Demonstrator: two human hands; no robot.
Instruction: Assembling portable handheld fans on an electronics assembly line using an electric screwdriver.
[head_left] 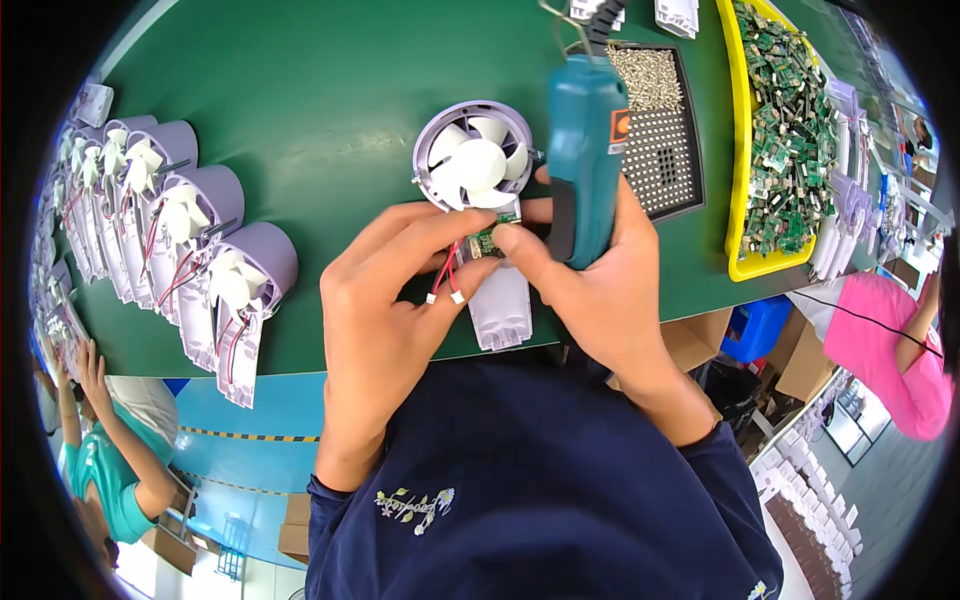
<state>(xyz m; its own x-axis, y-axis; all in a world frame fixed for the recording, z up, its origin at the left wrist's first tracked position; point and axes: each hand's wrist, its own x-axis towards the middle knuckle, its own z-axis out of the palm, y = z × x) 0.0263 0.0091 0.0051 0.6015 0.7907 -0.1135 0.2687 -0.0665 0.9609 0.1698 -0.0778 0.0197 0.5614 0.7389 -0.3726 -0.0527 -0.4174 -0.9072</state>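
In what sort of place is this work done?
Probably a factory assembly line: a row of matching fan units, a yellow tray full of circuit boards, and a teal power tool in the right hand suggest it.

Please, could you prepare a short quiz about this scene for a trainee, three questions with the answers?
1. Which colour is the tray heaped with green circuit boards?
2. True or false: the right hand holds the teal power tool.
3. Choose one. In the picture, the black tray of small metal pieces lies: (a) left of the white-bladed fan, (b) right of it, (c) directly below it.

Key: 1. Yellow. 2. True. 3. b.
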